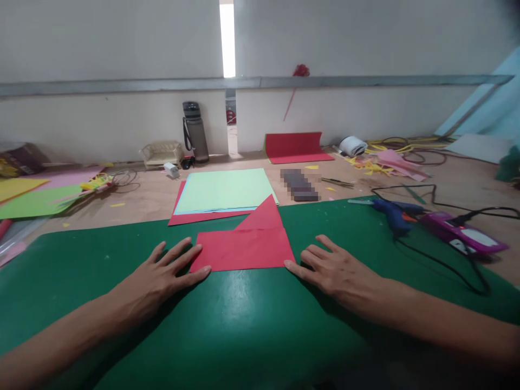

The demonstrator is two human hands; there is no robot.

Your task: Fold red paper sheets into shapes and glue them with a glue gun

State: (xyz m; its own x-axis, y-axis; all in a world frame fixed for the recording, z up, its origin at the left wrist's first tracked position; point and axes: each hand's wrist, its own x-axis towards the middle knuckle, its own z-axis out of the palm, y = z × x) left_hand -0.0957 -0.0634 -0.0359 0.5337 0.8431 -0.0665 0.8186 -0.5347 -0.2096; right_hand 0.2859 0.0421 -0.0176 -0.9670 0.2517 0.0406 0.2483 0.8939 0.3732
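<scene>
Pixelated object [299, 184], unidentifiable, beyond red paper [244, 250]
Paper lies between spread left hand [159, 275] and loosely open right hand [335, 271], both touching it.

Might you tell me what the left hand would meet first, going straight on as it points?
Most likely the folded red paper: the left hand appears to touch its left end.

Left hand [156, 279] on red paper [246, 250]
</scene>
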